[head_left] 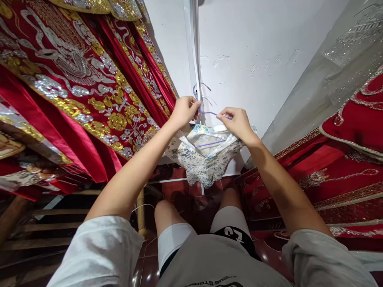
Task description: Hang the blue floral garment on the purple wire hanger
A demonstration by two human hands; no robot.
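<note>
Both my arms reach forward to a white wall. My left hand [184, 110] is closed in a pinch on a thin purple wire hanger [209, 113] near its hook. My right hand [236, 121] pinches the same wire a little to the right. From the hanger hangs a pale patterned garment [206, 159], white with blue-grey and yellow print, bunched below my hands. A purple wire line crosses the cloth.
Red garments with gold and silver embroidery [74, 79] hang close on the left. More red embroidered cloth [344, 175] lies on the right. A white strip [193, 48] runs up the wall [254, 48]. Below are a dark red tiled floor, wooden slats and my legs.
</note>
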